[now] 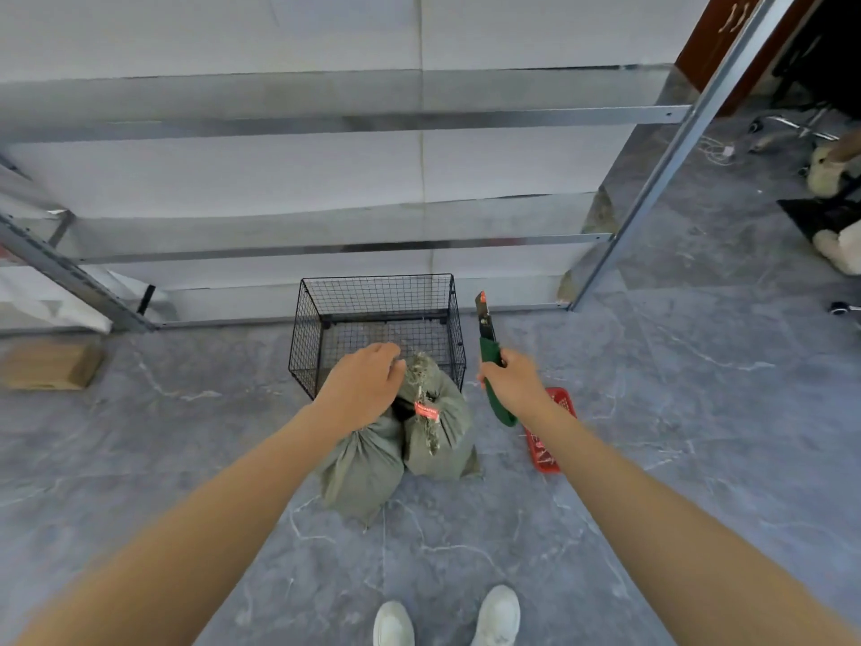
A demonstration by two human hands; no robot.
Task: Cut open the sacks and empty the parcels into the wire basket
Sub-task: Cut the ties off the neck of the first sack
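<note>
Two grey-green sacks stand on the floor in front of a black wire basket (307,338). The right sack (442,431) has a tied frayed neck with a red tag (426,409). The left sack (363,473) leans beside it. My left hand (361,387) reaches over the sacks, its fingers at the right sack's tied neck; whether it grips the neck is unclear. My right hand (510,382) grips the green handle of a utility knife (489,340), its blade end pointing up and away, to the right of the basket. No parcels show in the basket.
A red plastic tray (543,452) lies on the floor under my right forearm. Metal shelving (354,247) runs behind the basket. A cardboard box (49,366) sits at the left. Plush toys (834,179) and chair legs are at the far right. My white shoes (498,615) are below.
</note>
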